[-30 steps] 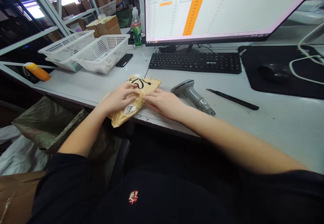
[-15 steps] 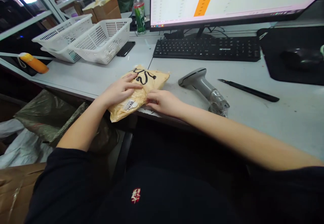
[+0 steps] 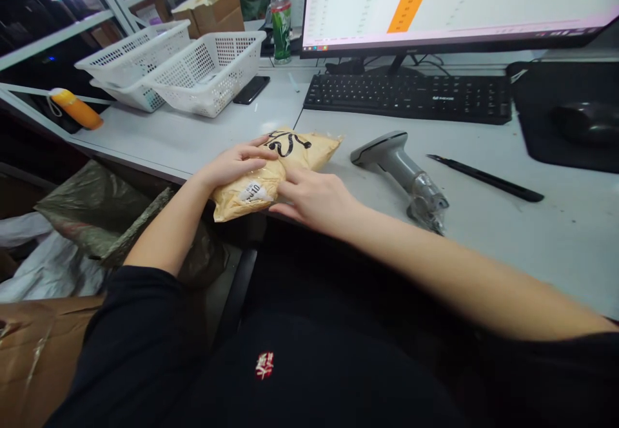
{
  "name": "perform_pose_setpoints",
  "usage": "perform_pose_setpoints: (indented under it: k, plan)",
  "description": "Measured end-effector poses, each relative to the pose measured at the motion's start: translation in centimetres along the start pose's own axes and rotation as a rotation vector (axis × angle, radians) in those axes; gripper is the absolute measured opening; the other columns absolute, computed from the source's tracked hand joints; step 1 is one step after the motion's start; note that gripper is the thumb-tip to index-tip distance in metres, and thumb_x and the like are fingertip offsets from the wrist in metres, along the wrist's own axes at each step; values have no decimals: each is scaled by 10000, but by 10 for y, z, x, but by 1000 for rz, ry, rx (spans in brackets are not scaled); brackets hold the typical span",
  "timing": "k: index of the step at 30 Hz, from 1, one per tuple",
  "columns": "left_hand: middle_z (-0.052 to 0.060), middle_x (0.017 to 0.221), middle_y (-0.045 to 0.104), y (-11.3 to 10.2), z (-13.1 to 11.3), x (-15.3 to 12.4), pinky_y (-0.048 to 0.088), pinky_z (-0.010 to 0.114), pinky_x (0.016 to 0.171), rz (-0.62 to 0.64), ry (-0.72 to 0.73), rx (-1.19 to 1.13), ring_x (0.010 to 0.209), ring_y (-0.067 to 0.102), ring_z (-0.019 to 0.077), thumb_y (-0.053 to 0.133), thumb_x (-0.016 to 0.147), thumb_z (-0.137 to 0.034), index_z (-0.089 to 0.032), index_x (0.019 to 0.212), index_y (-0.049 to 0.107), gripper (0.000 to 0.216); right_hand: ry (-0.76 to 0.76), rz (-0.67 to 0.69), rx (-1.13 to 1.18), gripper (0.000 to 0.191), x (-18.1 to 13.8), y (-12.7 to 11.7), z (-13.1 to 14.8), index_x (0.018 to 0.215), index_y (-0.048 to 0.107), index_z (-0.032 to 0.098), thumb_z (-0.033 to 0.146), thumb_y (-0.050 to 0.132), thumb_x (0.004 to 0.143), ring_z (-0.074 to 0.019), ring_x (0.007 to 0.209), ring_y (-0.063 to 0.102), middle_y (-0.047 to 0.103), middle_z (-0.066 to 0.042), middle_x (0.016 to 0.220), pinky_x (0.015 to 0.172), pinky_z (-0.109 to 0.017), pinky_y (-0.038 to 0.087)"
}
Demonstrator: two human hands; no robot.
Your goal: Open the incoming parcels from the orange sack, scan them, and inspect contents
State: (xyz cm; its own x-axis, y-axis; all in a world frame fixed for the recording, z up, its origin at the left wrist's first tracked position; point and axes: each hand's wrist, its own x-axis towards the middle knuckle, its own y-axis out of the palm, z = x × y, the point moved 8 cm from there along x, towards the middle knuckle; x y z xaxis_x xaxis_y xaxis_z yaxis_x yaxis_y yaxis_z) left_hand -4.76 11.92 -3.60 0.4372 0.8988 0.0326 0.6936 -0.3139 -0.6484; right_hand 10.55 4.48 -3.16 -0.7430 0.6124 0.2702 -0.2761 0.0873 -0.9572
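A plump, pale yellow plastic mailer bag [image 3: 302,147] with black handwritten marks lies at the desk's front edge, its near left corner jutting past the edge. A small white label [image 3: 254,191] is stuck on its near side. My left hand [image 3: 236,164] rests flat on top of the bag from the left, fingers stretched out and a little apart. My right hand [image 3: 316,199] is closed on the bag's near right side, fingers bent against the plastic and thumb below; the fingertips are partly hidden. Right of the bag lies a grey barcode scanner [image 3: 394,157], its handle wrapped in clear plastic.
A black craft knife [image 3: 486,176] lies right of the scanner. Behind are a keyboard [image 3: 406,96], monitor [image 3: 358,2], mouse [image 3: 587,122] and phone [image 3: 251,90]. White baskets [image 3: 207,86], a green-labelled bottle [image 3: 281,25] and an orange bottle [image 3: 77,109] stand left. Below sits an open sack [image 3: 91,209].
My right hand has shifted farther up over the bag, and its fingers now press on the bag's top side. My left hand stays on the bag. The whole view has shifted slightly.
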Motion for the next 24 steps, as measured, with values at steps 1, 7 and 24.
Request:
perform_pose_setpoints:
  k: [1, 7, 24]
  plan:
    - [27, 1684, 400, 1, -1, 0, 297, 479, 1298, -8, 1, 13, 1552, 378, 350, 659, 868, -410, -274, 1258, 780, 431, -26, 2, -42, 411, 5, -2, 12, 1109, 718, 138, 518, 608, 998, -273, 964, 648, 703, -172, 1154, 694, -331, 389]
    - [31, 1666, 429, 4, -4, 1, 292, 427, 1293, -74, 36, 121, 1546, 399, 309, 624, 856, -368, -268, 1246, 785, 434, -14, 69, 12, 320, 17, 8, 43, 1014, 711, 142, 411, 541, 1049, -232, 867, 632, 726, -108, 918, 689, -334, 342]
    - [64, 1605, 514, 18, -26, 12, 229, 444, 1311, 2, -142, 244, 1572, 324, 359, 612, 877, -524, -240, 1420, 664, 615, 109, -194, 25, 477, -10, -21, 7, 1238, 633, 144, 550, 524, 1015, -305, 988, 624, 718, -154, 1070, 772, -377, 471]
